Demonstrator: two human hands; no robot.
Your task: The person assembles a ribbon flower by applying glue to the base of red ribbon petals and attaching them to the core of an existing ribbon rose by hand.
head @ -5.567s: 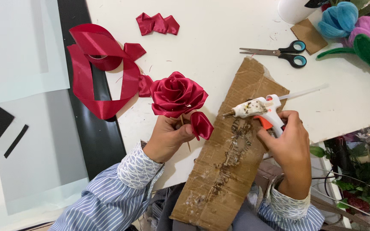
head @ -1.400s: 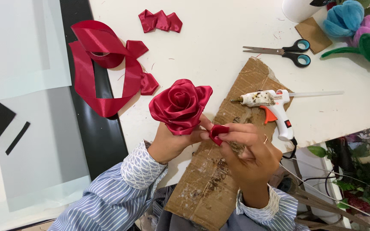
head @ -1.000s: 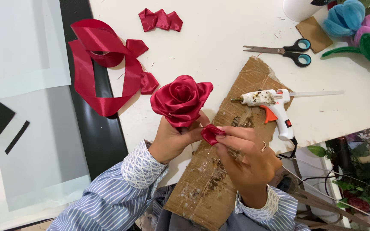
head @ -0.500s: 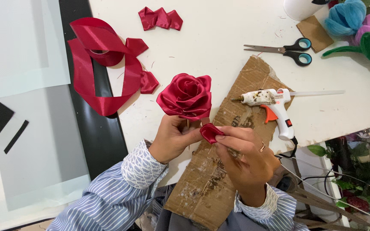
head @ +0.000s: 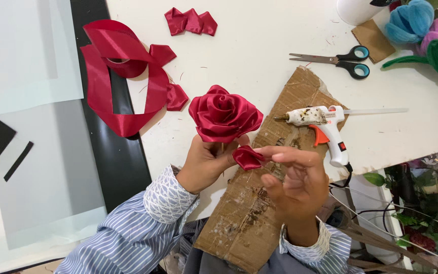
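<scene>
My left hand [head: 205, 161] grips the stem under a red satin ribbon rose [head: 224, 114], holding it upright above the table edge. My right hand [head: 295, 182] pinches a small folded red ribbon petal [head: 247, 157] between thumb and fingertips, pressed against the base of the rose. A white hot glue gun [head: 320, 124] with an orange trigger lies on the brown cardboard sheet [head: 259, 203], just right of the rose, with nobody touching it.
A long loop of red ribbon [head: 122, 76] lies at the left on the white table [head: 259, 45]. Folded red ribbon pieces [head: 191, 21] sit at the top. Scissors [head: 338, 58] with blue-lined handles lie top right beside yarn flowers [head: 422, 25]. Cables hang below the table at right.
My right hand put the glue gun down on the cardboard and took the small petal, bringing it to the rose's base. The rose has shifted slightly right and turned in my left hand.
</scene>
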